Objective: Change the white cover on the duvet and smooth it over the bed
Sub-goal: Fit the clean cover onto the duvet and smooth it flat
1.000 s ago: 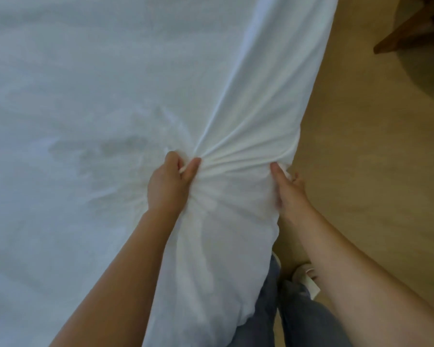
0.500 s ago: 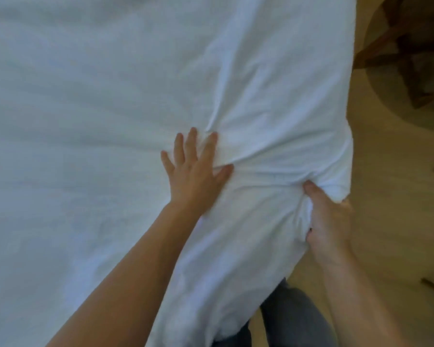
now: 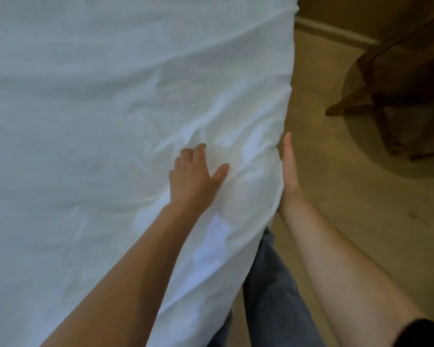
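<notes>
Running lengthwise away, white cover (image 3: 98, 121); left hand (image 3: 193, 176) atop, right hand (image 3: 290, 171) flanking.

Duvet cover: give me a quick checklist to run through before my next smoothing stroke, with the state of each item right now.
1. Left hand on top of the duvet cover: ok, it rests there.
2. Right hand flat against the side edge: ok, fingers straight.
3. Cloth between the hands smooth: not ok, creases bunch there.
4. Far part smooth: ok, only faint long folds.
5. Duvet corners filled inside the cover: cannot tell.
6. Wooden furniture apart from the bed: ok.
</notes>
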The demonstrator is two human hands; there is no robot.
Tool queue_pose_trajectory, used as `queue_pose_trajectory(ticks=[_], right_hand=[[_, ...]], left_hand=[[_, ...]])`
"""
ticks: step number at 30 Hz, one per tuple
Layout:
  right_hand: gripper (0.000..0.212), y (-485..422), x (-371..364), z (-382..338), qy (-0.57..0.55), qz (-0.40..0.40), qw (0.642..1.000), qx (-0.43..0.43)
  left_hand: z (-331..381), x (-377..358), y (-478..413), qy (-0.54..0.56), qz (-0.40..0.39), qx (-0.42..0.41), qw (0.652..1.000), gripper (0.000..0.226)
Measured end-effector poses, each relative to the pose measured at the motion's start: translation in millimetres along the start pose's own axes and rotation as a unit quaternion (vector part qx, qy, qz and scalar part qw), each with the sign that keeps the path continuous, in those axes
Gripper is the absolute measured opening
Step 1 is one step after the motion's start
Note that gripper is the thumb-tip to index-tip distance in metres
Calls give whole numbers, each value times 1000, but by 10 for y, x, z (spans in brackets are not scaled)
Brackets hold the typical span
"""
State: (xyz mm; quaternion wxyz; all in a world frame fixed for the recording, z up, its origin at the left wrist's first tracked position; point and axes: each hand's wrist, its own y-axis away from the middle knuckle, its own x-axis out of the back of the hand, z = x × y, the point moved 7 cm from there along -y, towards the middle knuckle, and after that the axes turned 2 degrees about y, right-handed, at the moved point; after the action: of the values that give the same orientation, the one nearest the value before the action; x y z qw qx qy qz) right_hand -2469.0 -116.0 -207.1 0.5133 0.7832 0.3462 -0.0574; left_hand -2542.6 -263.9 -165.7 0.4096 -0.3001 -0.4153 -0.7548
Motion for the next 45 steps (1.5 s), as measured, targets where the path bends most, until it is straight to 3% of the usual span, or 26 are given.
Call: queue_pose_trajectory(ticks=[4, 9, 16, 18, 20, 22, 24, 26, 28, 30, 32, 34, 36, 38, 41, 44, 45], right_hand=[[56, -281, -299, -300, -46, -66, 996, -42], [75, -528, -375, -366, -49, -107, 984, -131], [38, -826, -299, -732, -8, -42, 991, -129], [32, -892, -375, -889, 88, 5, 988, -126], [26, -943, -395, -1086, 200, 59, 977, -54], [20, -859, -306, -1299, 270, 106, 954, 76], [22, -753, -119, -1381, 363, 154, 908, 138], [36, -806, 23, -1272, 379, 147, 911, 70], [70, -913, 49, -1116, 272, 113, 954, -56], [63, -1006, 48, -1031, 107, 94, 976, -166], [62, -1043, 22, -958, -24, 60, 967, -245], [68, -1097, -59, -959, -24, -6, 967, -253], [64, -1143, -216, -1017, 28, -65, 973, -218], [61, -1203, -356, -1091, 25, -82, 978, -192], [72, -1325, -602, -1229, 7, -86, 982, -169], [97, -1472, -992, -1433, 32, -63, 990, -124], [101, -1528, -1102, -1498, 45, -45, 993, -104]], left_hand=[[418, 6, -499, 66, 5, 38, 997, 65], [649, -44, -920, 42, 40, 79, 995, 22], [661, 229, -958, 145, 132, 141, 970, 15], [683, 506, -986, 147, 177, 122, 965, 18], [684, 851, -993, 114, 234, 76, 963, 29], [614, 1096, -958, 82, 289, 52, 952, 39], [498, 1064, -989, 33, 277, 83, 957, 41], [414, 714, -1108, -74, 146, 137, 977, 44], [401, 360, -1233, -125, 32, 164, 978, 56], [480, 191, -1375, -122, 12, 166, 978, 58], [594, 119, -1499, -132, 32, 145, 980, 45], [792, 94, -1596, -150, 62, 84, 983, 33], [967, 142, -1632, -92, 98, 50, 990, 26], [1041, 338, -1642, 55, 154, 79, 983, 30], [1060, 952, -1590, 214, 288, 71, 931, 38], [796, 1503, -1473, 359, 401, 67, 840, 33], [746, 1561, -1475, 349, 400, 77, 844, 33]])
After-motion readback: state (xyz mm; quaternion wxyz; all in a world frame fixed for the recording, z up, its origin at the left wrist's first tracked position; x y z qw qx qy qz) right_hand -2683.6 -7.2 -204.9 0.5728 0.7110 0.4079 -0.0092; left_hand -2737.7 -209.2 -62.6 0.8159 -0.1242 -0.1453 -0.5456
